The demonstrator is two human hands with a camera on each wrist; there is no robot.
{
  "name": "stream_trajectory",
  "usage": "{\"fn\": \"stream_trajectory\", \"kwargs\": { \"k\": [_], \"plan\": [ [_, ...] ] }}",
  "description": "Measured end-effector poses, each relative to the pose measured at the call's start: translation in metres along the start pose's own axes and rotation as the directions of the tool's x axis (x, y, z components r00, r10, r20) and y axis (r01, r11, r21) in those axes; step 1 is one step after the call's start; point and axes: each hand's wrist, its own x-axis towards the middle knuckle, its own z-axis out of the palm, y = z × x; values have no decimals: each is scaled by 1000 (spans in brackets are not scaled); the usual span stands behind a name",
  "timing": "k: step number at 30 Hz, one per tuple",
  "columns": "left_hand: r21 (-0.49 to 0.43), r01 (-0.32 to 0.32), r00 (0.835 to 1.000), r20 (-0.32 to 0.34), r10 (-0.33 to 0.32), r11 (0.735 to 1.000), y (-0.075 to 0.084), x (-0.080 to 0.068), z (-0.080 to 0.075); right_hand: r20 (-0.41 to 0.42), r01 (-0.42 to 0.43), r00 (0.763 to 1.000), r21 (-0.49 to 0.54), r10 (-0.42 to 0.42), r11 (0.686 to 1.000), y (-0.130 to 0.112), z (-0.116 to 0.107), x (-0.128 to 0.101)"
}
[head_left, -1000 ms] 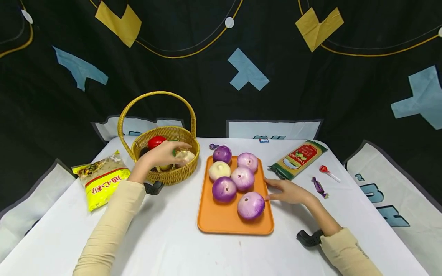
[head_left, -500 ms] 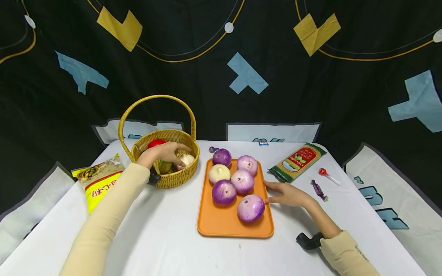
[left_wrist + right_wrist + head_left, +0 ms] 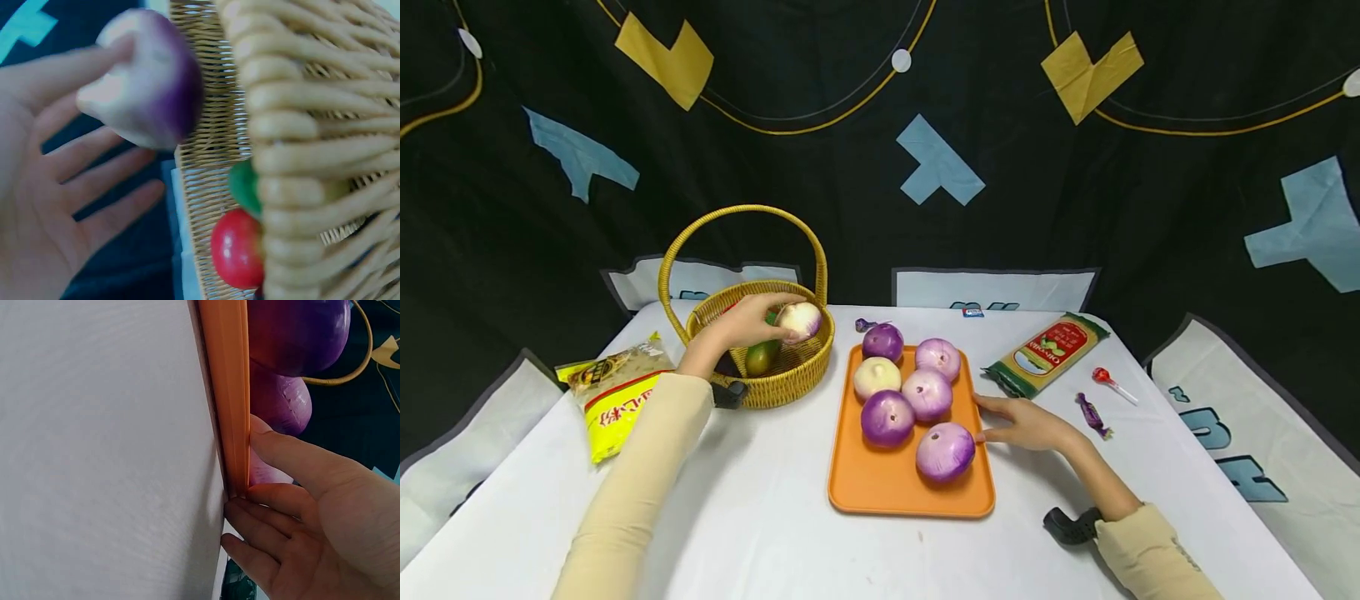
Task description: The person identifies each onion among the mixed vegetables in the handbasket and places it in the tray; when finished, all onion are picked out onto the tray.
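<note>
My left hand (image 3: pixel 784 320) holds a white and purple onion (image 3: pixel 805 319) between thumb and fingertips, just above the rim of a wicker basket (image 3: pixel 775 385). Up close in the left wrist view, the onion (image 3: pixel 147 81) hangs beside the basket wall (image 3: pixel 300 156), with a red tomato (image 3: pixel 236 250) and something green (image 3: pixel 245 187) inside. My right hand (image 3: pixel 990 417) lies flat on the table against the right edge of an orange tray (image 3: pixel 887 487). Its thumb (image 3: pixel 281 447) rests on the tray rim (image 3: pixel 232 394). Several onions (image 3: pixel 945 450) sit on the tray.
A yellow bag (image 3: pixel 617 387) lies left of the basket. At the right lie a pasta packet (image 3: pixel 1048 348), a red lollipop (image 3: pixel 1108 377) and a purple candy (image 3: pixel 1088 408). Another candy (image 3: pixel 865 323) sits behind the tray. Dark cloth hangs behind the white table (image 3: pixel 760 517).
My left hand has lifted the onion from low inside the basket to above its rim. The right hand has stayed at the tray's edge.
</note>
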Motion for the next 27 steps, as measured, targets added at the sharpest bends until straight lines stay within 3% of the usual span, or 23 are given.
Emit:
{"fn": "stream_trajectory", "kwargs": {
  "k": [3,5,10,16,21,24,27],
  "plan": [
    [-49,-35,991,-128,28,998,7,-10,-4,6,-5,1000,-7,5,1000,1,0,1],
    [-85,-56,983,-177,40,995,15,-16,-4,9,-9,1000,-10,9,1000,1,0,1],
    [-121,-107,978,-189,83,987,47,-33,5,8,-12,1000,-8,12,1000,1,0,2],
    [-100,-251,962,-136,237,963,78,-48,37,6,0,1000,7,0,1000,-1,-1,2],
    [-124,-334,941,22,339,935,108,-59,63,4,2,1000,10,-2,1000,2,3,1],
    [-119,-360,920,119,373,925,124,-61,74,9,3,1000,6,-3,1000,4,5,2],
    [-75,-376,908,169,384,923,132,-60,85,8,9,1000,-4,-9,1000,4,3,4]
  ]
}}
